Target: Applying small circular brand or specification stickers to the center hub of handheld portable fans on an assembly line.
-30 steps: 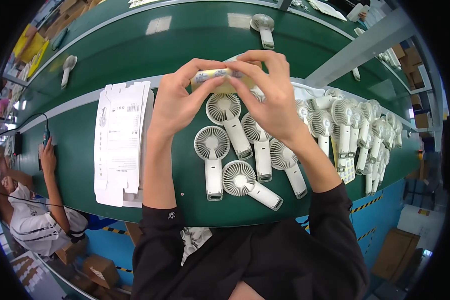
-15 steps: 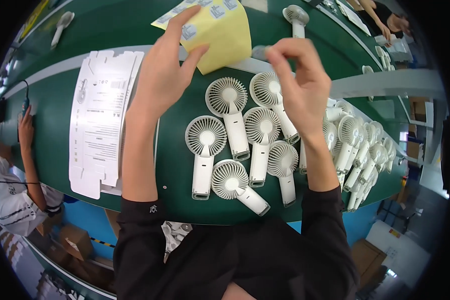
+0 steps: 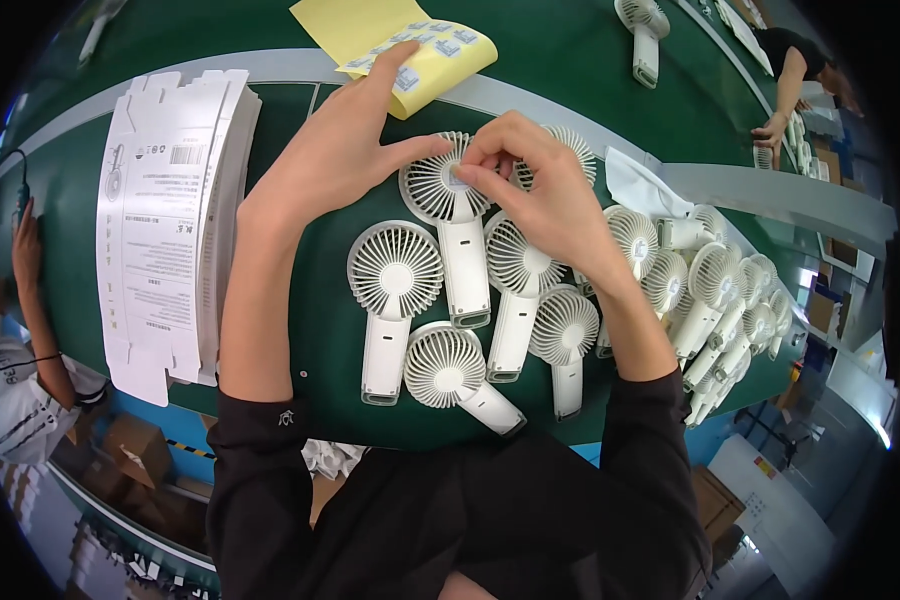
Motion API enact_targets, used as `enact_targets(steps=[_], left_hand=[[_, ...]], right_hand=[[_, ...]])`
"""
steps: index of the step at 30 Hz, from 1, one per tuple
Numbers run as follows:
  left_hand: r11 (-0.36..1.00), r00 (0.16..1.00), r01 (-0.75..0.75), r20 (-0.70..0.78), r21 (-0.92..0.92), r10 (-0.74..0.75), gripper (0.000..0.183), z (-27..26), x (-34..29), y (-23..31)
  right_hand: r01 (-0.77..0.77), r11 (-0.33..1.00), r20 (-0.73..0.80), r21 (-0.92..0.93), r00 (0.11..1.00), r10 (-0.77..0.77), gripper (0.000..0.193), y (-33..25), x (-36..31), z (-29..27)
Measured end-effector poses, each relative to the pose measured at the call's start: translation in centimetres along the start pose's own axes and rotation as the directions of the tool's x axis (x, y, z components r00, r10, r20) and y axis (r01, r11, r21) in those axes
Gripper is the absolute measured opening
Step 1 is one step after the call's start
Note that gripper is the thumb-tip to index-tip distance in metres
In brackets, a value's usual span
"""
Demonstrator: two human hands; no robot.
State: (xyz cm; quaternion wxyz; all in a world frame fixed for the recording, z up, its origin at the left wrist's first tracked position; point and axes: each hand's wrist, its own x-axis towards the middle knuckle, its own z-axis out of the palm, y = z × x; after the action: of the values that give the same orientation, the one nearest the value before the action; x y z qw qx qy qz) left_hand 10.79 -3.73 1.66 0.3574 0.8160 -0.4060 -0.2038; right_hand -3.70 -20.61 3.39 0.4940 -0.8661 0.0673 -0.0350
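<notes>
My right hand (image 3: 545,190) pinches a small silvery sticker (image 3: 457,177) against the hub of a white handheld fan (image 3: 465,265). My left hand (image 3: 335,150) is open: its index finger lies on a yellow sticker sheet (image 3: 455,75), and its thumb reaches the rim of that same fan. Printed grey labels sit in rows on the sheet, which curls at its right end. Around this fan lie several more: one to the left (image 3: 395,270), one tilted at the front (image 3: 445,370), one at the right front (image 3: 565,325). My right hand partly covers two others.
A stack of flattened white printed boxes (image 3: 160,240) lies at the left. To the right is a heap of fans (image 3: 715,280) beside a white pouch (image 3: 645,185). A grey rail (image 3: 280,65) crosses behind; beyond it lies another fan (image 3: 642,40). Co-workers' arms show at both sides.
My right hand has moved left and down, bringing the sticker onto the fan's hub. The yellow sheet has been lowered, and my left thumb has come to the fan's rim.
</notes>
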Motion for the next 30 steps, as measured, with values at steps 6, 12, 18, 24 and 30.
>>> enact_targets(steps=[6,12,18,24,30], left_hand=[[0.999,0.999,-0.042,-0.016,-0.023,0.042,0.083,0.1,-0.1,0.0],[0.999,0.998,-0.052,-0.040,0.001,0.052,0.083,0.2,-0.1,-0.1],[0.999,0.999,-0.037,-0.031,0.007,0.037,0.082,0.2,-0.1,-0.2],[1.000,1.000,-0.007,0.000,-0.002,0.007,0.080,0.2,0.0,-0.2],[1.000,0.999,-0.001,0.032,-0.028,0.002,0.079,0.1,0.1,-0.1]], right_hand=[[0.015,1.000,-0.015,-0.005,1.000,-0.015,0.011,0.2,-0.1,0.3],[0.047,0.999,-0.014,0.006,0.999,-0.047,0.011,0.4,-0.1,0.3],[0.072,0.997,-0.036,-0.015,0.997,-0.072,0.011,0.4,-0.1,0.6],[0.143,0.942,-0.076,-0.303,0.982,-0.174,0.019,0.4,-0.2,1.0],[0.116,0.886,-0.105,-0.450,0.978,-0.181,0.024,0.0,-0.1,1.2]])
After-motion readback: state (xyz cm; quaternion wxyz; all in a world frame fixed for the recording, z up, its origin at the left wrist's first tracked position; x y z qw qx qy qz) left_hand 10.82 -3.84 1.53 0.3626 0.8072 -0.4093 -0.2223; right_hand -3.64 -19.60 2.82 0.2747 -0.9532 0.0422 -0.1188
